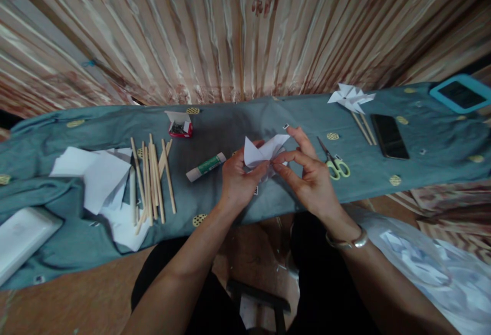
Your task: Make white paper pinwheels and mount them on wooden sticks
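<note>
A folded white paper pinwheel (pixel 264 152) is held up over the cloth-covered table, between both hands. My left hand (pixel 240 174) grips it from the left, with the thumb pressed near its centre. At that same spot, the thumb and forefinger of my right hand (pixel 307 174) are pinched together; whether a small pin is between them is too fine to see. A glue stick (pixel 206 166) lies just left of my left hand. Green-handled scissors (pixel 334 163) rest right of my right hand. Behind on the left stands an opened small red box (pixel 180 128) with dark pins inside.
Several wooden sticks (pixel 154 181) and a stack of white paper (pixel 105 176) lie on the left, near a white box (pixel 26 240). Finished pinwheels (pixel 351 98) on sticks, a phone (pixel 389 136) and a blue-framed device (pixel 460 93) occupy the right. A plastic bag (pixel 425 268) of paper scraps sits below.
</note>
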`<state>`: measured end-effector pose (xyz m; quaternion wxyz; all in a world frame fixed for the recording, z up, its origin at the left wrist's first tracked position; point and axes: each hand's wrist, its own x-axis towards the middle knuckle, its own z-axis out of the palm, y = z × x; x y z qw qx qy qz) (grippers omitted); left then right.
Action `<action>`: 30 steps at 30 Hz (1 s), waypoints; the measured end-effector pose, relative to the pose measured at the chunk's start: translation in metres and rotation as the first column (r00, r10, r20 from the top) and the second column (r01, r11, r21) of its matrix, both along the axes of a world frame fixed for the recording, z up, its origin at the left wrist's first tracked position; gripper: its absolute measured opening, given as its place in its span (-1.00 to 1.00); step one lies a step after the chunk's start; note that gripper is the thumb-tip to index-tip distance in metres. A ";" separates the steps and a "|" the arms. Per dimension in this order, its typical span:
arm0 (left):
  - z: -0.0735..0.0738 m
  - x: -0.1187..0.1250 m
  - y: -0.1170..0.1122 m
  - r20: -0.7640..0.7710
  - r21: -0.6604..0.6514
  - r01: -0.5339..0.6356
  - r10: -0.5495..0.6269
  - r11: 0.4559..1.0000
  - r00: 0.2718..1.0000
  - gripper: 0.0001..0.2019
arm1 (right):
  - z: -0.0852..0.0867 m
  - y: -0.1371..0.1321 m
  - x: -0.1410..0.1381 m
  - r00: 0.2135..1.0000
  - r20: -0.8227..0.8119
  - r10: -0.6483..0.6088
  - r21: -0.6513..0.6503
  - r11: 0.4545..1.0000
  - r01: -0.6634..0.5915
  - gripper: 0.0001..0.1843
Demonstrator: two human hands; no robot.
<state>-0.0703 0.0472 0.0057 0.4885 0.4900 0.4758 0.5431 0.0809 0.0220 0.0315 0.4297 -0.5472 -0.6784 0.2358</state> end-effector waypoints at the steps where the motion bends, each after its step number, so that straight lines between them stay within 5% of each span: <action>1: 0.001 0.000 0.000 -0.003 0.001 0.002 -0.002 1.000 1.000 -0.67 | 0.000 0.000 0.000 1.000 -0.004 0.000 -0.003 1.000 0.000 -0.95; 21: 0.008 -0.004 -0.002 -0.008 0.024 0.097 -0.097 0.995 0.995 -0.61 | -0.004 0.002 0.002 0.994 -0.108 -0.024 -0.056 0.998 0.018 -0.93; 27: 0.002 -0.006 0.000 0.050 -0.025 0.107 -0.106 0.994 0.993 -0.57 | -0.009 0.003 0.000 0.969 -0.191 -0.157 -0.059 0.987 0.148 -0.54; 30: 0.000 -0.007 0.000 0.096 -0.063 0.114 -0.107 0.992 0.990 -0.56 | -0.014 0.005 0.000 0.931 -0.333 -0.150 -0.118 0.986 0.116 -0.29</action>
